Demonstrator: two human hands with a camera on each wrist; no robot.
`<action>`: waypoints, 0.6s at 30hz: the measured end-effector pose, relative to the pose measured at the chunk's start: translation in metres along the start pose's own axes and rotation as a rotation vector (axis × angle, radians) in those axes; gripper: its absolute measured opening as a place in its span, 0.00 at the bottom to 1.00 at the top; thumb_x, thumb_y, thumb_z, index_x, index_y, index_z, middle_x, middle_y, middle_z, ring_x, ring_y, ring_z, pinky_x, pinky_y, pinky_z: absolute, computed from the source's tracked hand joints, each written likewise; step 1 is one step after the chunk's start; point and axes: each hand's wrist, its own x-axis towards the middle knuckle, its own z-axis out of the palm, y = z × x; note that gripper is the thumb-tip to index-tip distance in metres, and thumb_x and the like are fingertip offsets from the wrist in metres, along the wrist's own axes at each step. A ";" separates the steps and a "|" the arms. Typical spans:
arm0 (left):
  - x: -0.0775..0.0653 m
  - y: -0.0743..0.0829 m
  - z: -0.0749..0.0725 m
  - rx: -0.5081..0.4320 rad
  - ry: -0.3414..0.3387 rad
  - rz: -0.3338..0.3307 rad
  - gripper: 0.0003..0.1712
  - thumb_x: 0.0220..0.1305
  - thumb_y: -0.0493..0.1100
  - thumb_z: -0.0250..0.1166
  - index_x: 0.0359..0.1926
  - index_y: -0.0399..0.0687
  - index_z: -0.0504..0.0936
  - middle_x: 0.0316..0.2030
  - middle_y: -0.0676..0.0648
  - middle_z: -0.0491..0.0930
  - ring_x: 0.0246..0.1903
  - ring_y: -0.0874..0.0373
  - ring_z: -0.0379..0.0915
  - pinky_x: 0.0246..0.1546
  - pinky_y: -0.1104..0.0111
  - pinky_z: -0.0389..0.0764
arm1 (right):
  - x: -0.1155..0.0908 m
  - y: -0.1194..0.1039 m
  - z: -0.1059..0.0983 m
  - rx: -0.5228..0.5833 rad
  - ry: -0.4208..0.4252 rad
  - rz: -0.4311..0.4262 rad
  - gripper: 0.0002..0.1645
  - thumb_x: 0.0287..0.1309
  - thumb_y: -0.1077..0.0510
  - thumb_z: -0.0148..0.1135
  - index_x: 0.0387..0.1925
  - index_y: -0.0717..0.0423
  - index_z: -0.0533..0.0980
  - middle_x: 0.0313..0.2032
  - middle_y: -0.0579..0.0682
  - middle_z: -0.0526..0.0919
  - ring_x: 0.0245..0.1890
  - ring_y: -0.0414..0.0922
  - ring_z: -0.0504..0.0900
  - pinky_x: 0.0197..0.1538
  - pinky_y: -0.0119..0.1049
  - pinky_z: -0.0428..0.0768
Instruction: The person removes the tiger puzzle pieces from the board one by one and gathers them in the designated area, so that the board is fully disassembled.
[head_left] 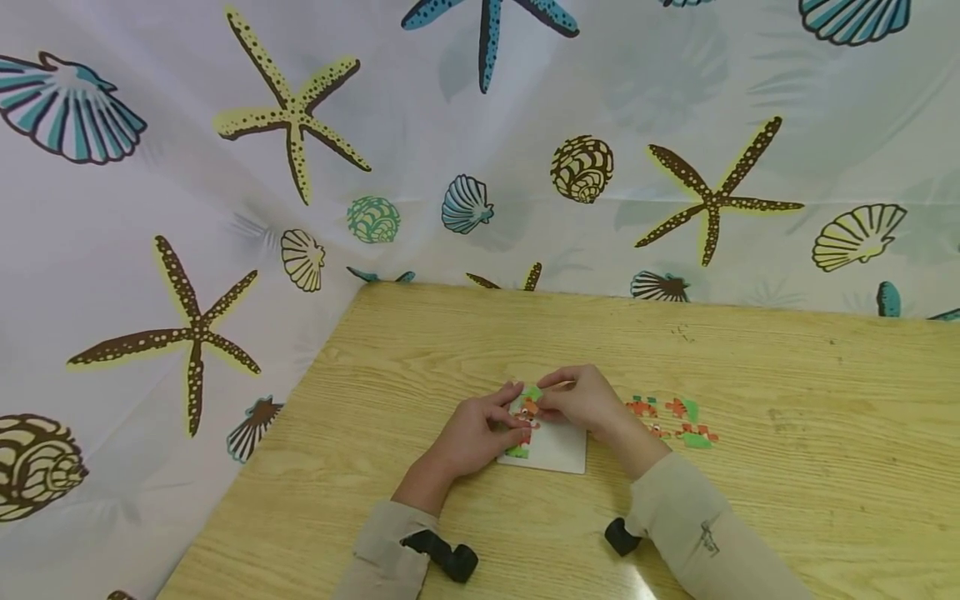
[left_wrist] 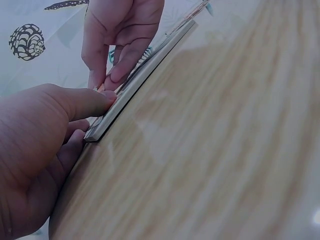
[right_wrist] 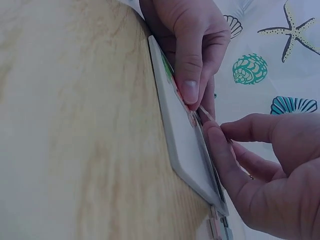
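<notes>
Head view. A flat, square, white puzzle board, at lower centre of the frame on a yellow wood-grain table. Its left side is covered by a strip of flat, green, orange and red picture pieces, partly hidden by fingers; its right side is bare. Loose, interlocking jigsaw pieces in red-orange and green, four or more, are laid out right of the board. Progress, as judged: well short of complete, with a left-hand column in place and the bare portion and loose pieces left. The left hand is set at the board's left edge, the right hand at the strip's upper end.

Left wrist view. The board is seen edge-on at upper centre, thin and pale-sided. Its edge is gripped by the left hand, thumb above and fingers curled alongside.

Right wrist view. The board is seen obliquely at centre, its surface plain and smooth. A thin, tilted piece is pinched in the right hand's fingertips, its face not readable. Its seating cannot be told.
</notes>
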 end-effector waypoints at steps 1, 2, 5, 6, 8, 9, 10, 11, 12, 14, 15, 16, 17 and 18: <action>0.000 0.000 0.000 0.001 0.001 -0.001 0.05 0.66 0.39 0.74 0.39 0.43 0.94 0.73 0.42 0.69 0.77 0.46 0.57 0.74 0.47 0.63 | 0.000 0.001 0.000 0.003 -0.003 -0.002 0.17 0.66 0.69 0.65 0.56 0.69 0.81 0.39 0.59 0.87 0.34 0.44 0.89 0.42 0.35 0.89; 0.000 0.000 -0.001 0.000 0.001 -0.004 0.05 0.66 0.39 0.74 0.39 0.43 0.94 0.73 0.42 0.69 0.77 0.46 0.57 0.74 0.48 0.63 | 0.000 0.002 -0.001 0.008 -0.005 -0.004 0.18 0.66 0.69 0.64 0.57 0.69 0.81 0.39 0.59 0.87 0.34 0.43 0.89 0.42 0.35 0.89; 0.000 -0.001 -0.001 0.003 0.003 -0.009 0.05 0.66 0.39 0.74 0.40 0.43 0.94 0.73 0.43 0.69 0.77 0.47 0.57 0.74 0.48 0.63 | -0.001 0.004 -0.002 0.006 -0.014 -0.016 0.19 0.66 0.68 0.63 0.58 0.69 0.81 0.39 0.59 0.87 0.34 0.43 0.88 0.42 0.34 0.88; 0.000 -0.001 -0.001 0.005 0.004 -0.010 0.05 0.66 0.40 0.74 0.40 0.43 0.94 0.73 0.43 0.69 0.77 0.47 0.57 0.74 0.48 0.63 | -0.001 0.004 -0.003 0.010 -0.015 -0.016 0.19 0.66 0.68 0.63 0.58 0.69 0.81 0.39 0.59 0.86 0.34 0.42 0.88 0.42 0.34 0.88; 0.000 -0.002 -0.001 0.006 0.007 -0.013 0.05 0.66 0.39 0.74 0.39 0.43 0.94 0.73 0.43 0.69 0.77 0.47 0.57 0.75 0.48 0.63 | -0.001 0.005 -0.004 0.015 -0.019 -0.016 0.19 0.66 0.68 0.63 0.57 0.70 0.81 0.39 0.59 0.86 0.34 0.42 0.88 0.42 0.34 0.88; 0.000 -0.002 -0.001 0.007 0.009 -0.015 0.05 0.66 0.39 0.74 0.39 0.42 0.94 0.73 0.43 0.69 0.77 0.47 0.57 0.75 0.48 0.63 | -0.001 0.005 -0.004 0.012 -0.020 -0.017 0.19 0.66 0.68 0.63 0.57 0.70 0.81 0.40 0.59 0.86 0.34 0.42 0.88 0.42 0.34 0.88; 0.000 -0.002 -0.001 0.007 0.011 -0.016 0.05 0.66 0.39 0.74 0.39 0.42 0.94 0.73 0.43 0.69 0.77 0.47 0.57 0.74 0.49 0.63 | -0.002 0.005 -0.005 0.013 -0.018 -0.013 0.19 0.66 0.68 0.63 0.57 0.69 0.81 0.40 0.59 0.86 0.34 0.42 0.88 0.42 0.34 0.88; -0.001 -0.002 -0.001 0.009 0.013 -0.017 0.05 0.66 0.39 0.74 0.39 0.42 0.94 0.73 0.43 0.70 0.77 0.47 0.57 0.74 0.49 0.63 | -0.002 0.006 -0.006 0.015 -0.018 -0.012 0.19 0.66 0.68 0.63 0.57 0.69 0.81 0.41 0.59 0.86 0.34 0.42 0.88 0.42 0.34 0.88; -0.001 -0.002 -0.001 0.009 0.015 -0.017 0.05 0.66 0.39 0.74 0.39 0.42 0.94 0.73 0.43 0.70 0.77 0.47 0.57 0.75 0.49 0.63 | -0.002 0.006 -0.006 0.021 -0.017 -0.010 0.19 0.65 0.68 0.64 0.57 0.69 0.81 0.41 0.60 0.86 0.35 0.42 0.88 0.42 0.34 0.88; 0.000 -0.002 -0.001 0.008 0.017 -0.015 0.05 0.65 0.39 0.74 0.38 0.42 0.94 0.73 0.43 0.70 0.77 0.47 0.58 0.74 0.49 0.63 | -0.004 0.007 -0.008 0.020 -0.011 -0.014 0.19 0.65 0.68 0.65 0.57 0.69 0.81 0.42 0.60 0.87 0.35 0.42 0.89 0.42 0.34 0.88; 0.000 -0.002 -0.001 0.007 0.016 -0.013 0.05 0.65 0.40 0.74 0.38 0.42 0.94 0.73 0.43 0.70 0.77 0.47 0.58 0.74 0.49 0.63 | -0.005 0.007 -0.009 0.020 -0.005 -0.016 0.19 0.65 0.67 0.65 0.56 0.69 0.81 0.42 0.60 0.87 0.35 0.42 0.89 0.41 0.34 0.88; 0.000 -0.002 -0.001 0.007 0.014 -0.011 0.05 0.66 0.40 0.74 0.38 0.42 0.94 0.73 0.43 0.70 0.77 0.46 0.58 0.74 0.49 0.63 | -0.006 0.007 -0.010 0.023 -0.001 -0.018 0.19 0.65 0.67 0.65 0.56 0.69 0.81 0.42 0.60 0.88 0.35 0.42 0.89 0.41 0.34 0.88; 0.000 -0.001 -0.001 0.007 0.013 -0.010 0.06 0.66 0.40 0.75 0.38 0.42 0.94 0.72 0.43 0.70 0.77 0.46 0.58 0.75 0.49 0.63 | -0.007 0.008 -0.011 0.028 0.001 -0.022 0.19 0.65 0.67 0.65 0.56 0.70 0.80 0.41 0.60 0.88 0.35 0.43 0.89 0.41 0.34 0.89; 0.000 -0.001 -0.001 0.006 0.013 -0.010 0.05 0.66 0.40 0.75 0.38 0.42 0.94 0.72 0.43 0.70 0.77 0.46 0.58 0.75 0.49 0.63 | -0.008 0.008 -0.012 0.036 0.003 -0.023 0.19 0.65 0.67 0.65 0.56 0.70 0.80 0.40 0.60 0.89 0.35 0.43 0.89 0.41 0.34 0.89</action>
